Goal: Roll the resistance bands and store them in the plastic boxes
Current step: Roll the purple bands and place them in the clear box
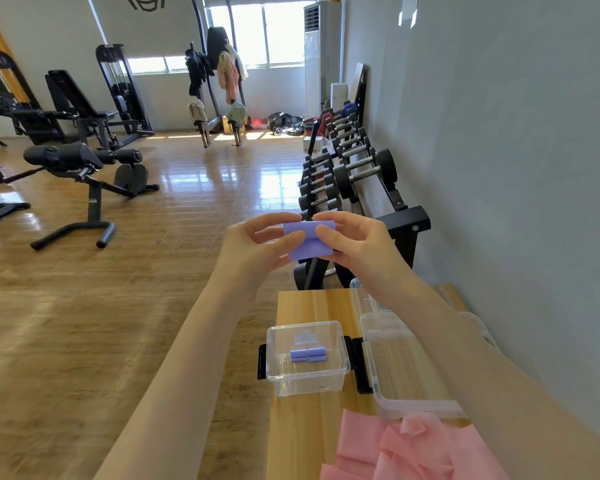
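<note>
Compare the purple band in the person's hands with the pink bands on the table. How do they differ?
The purple band is held in the air by the left hand and right hand; the pink bands lie on the table. The purple one is partly rolled, the pink ones loose and crumpled. Neither is in a box yet.

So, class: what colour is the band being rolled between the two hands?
Purple band, seen best in the head view, held by left hand and right hand.

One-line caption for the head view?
Both hands, left hand and right hand, roll a purple band above the box.
</note>
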